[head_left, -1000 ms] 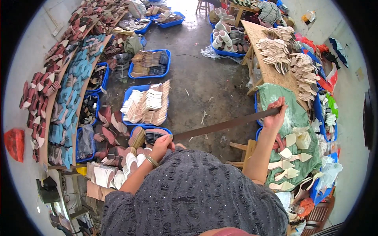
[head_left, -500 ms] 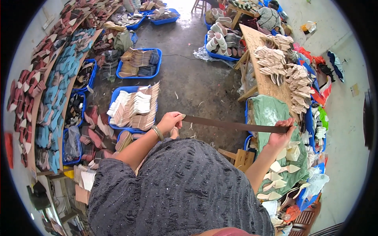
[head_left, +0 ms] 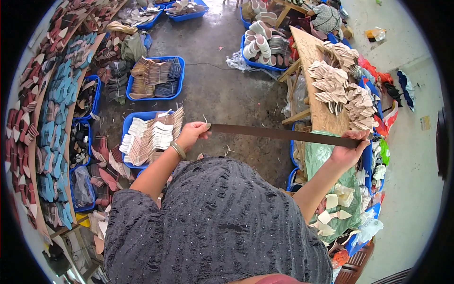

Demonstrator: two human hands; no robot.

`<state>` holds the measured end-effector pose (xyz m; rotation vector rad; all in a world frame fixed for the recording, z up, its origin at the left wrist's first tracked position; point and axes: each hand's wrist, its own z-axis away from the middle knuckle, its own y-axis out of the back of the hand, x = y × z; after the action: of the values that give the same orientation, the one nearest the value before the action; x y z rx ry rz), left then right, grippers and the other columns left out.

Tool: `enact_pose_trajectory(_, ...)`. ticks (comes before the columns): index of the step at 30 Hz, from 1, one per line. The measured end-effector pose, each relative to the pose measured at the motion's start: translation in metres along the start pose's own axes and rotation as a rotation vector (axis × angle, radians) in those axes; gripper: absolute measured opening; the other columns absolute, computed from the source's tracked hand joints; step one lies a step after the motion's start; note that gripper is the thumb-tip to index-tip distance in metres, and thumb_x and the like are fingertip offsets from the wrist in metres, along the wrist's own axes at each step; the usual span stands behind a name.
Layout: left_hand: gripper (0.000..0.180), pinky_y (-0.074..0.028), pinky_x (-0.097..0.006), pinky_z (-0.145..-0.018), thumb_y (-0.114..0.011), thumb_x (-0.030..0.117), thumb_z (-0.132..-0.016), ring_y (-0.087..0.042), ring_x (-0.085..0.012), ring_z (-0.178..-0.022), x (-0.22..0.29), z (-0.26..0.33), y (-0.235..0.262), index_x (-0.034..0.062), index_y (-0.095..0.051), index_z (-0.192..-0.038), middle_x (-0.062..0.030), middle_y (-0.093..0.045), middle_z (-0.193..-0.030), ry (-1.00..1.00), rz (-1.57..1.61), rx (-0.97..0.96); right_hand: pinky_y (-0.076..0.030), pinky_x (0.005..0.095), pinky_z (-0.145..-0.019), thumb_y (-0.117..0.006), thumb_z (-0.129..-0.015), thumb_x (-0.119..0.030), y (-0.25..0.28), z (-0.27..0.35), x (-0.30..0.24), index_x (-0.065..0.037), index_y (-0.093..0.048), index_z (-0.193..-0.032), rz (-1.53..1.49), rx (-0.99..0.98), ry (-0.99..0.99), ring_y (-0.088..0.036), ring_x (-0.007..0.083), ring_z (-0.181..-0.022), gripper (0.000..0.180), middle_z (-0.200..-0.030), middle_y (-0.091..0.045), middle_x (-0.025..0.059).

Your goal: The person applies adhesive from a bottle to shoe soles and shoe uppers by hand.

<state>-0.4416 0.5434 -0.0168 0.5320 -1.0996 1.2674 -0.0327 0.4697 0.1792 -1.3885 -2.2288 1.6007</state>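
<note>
A long, flat dark-brown strip [head_left: 279, 133] stretches nearly level in front of me, held taut between both hands. My left hand [head_left: 193, 134] pinches its left end between thumb and fingers, a bangle on that wrist. At the other end, my right hand [head_left: 352, 149] grips the strip with the thumb on top and fingers curled round it. Beneath the right forearm lies a green plastic sheet [head_left: 318, 154] with pale shoe-sole-shaped pieces [head_left: 341, 215] on it. Left of my left hand, a blue tray [head_left: 126, 124] holds stacked white and tan insoles [head_left: 156, 137].
A wooden table [head_left: 302, 47] on the right bears piles of beige pieces [head_left: 331, 80]. Further blue trays [head_left: 182, 78] of soles stand on the dark concrete floor [head_left: 208, 90]. Sloping racks of blue and red insoles [head_left: 56, 123] line the left. Another person [head_left: 326, 20] sits at the far right.
Both hands have risen slightly with the strip; the right hand has moved further right, and the left a little left. My view has shifted, so the trays and table appear displaced.
</note>
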Motion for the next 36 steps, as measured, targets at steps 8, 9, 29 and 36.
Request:
enact_pose_trajectory(8, 0.013, -0.044, -0.019, -0.06, -0.062, 0.019, -0.083, -0.053, -0.0045, -0.065, 0.017, -0.019, 0.024, 0.008, -0.059, -0.09, 0.003, -0.058, -0.075, -0.102, 0.19, 0.169, -0.043, 0.0332, -0.079, -0.049, -0.091, -0.028, 0.023, -0.037, 0.074, -0.004, -0.05, -0.116, 0.232, 0.052, -0.235, -0.052, 0.0177, -0.085, 0.035, -0.095, -0.056, 0.0048)
enact_pose_trajectory(9, 0.012, -0.044, -0.019, -0.06, -0.062, 0.019, -0.083, -0.053, -0.0044, -0.064, 0.015, -0.016, 0.026, 0.0083, -0.059, -0.088, 0.0033, -0.058, -0.075, -0.122, 0.207, 0.207, -0.043, 0.0329, -0.079, -0.048, -0.091, -0.028, 0.024, -0.047, 0.087, -0.004, -0.051, -0.116, 0.215, 0.049, -0.267, -0.052, 0.0176, -0.085, 0.035, -0.095, -0.056, 0.0049)
enact_pose_trajectory(29, 0.008, -0.044, -0.019, -0.053, -0.058, 0.013, -0.084, -0.052, -0.0063, -0.057, -0.045, 0.046, -0.09, 0.0098, -0.051, -0.084, 0.0014, -0.053, -0.067, -0.337, 0.874, 0.754, -0.037, 0.0304, -0.072, -0.051, -0.089, -0.024, 0.009, -0.179, 0.245, -0.002, -0.05, -0.11, -0.437, -0.259, -0.958, -0.047, 0.0155, -0.076, 0.03, -0.088, -0.051, 0.0052)
enact_pose_trajectory(36, 0.01, -0.042, -0.021, -0.049, -0.059, 0.012, -0.083, -0.049, -0.0075, -0.055, -0.042, 0.03, -0.149, 0.0094, -0.049, -0.082, 0.0006, -0.051, -0.065, -0.432, 0.838, 0.601, -0.037, 0.0297, -0.071, -0.052, -0.088, -0.021, 0.066, -0.22, 0.219, -0.003, -0.05, -0.112, -0.433, -0.18, -0.943, -0.047, 0.0151, -0.074, 0.03, -0.085, -0.051, 0.0042)
